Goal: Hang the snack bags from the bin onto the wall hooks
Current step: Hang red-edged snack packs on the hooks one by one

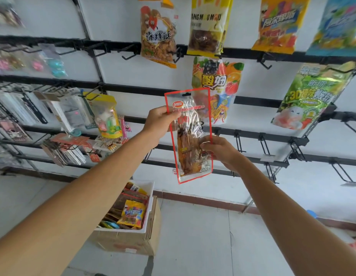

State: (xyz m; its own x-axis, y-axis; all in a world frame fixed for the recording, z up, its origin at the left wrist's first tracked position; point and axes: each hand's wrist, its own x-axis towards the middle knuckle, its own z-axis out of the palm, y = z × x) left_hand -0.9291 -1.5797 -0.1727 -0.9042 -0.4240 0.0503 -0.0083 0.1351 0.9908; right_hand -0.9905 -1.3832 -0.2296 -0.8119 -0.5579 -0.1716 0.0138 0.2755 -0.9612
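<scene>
Left hand (160, 121) pinched top edge of red-edged clear snack bag (191, 136), right hand (219, 151) pinched lower side. Bag between hands, not yet hooked. Hung bags (217, 84) above hands. Bin (151, 198) under left forearm held many more. Bare hooks (262, 144) right of right hand.

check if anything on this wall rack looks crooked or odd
Nothing clearly wrong. The green foil snack bag at far right hangs tilted, maybe only lens distortion. The clear red-edged snack bag in the left hand and right hand isn't hooked yet.
</scene>
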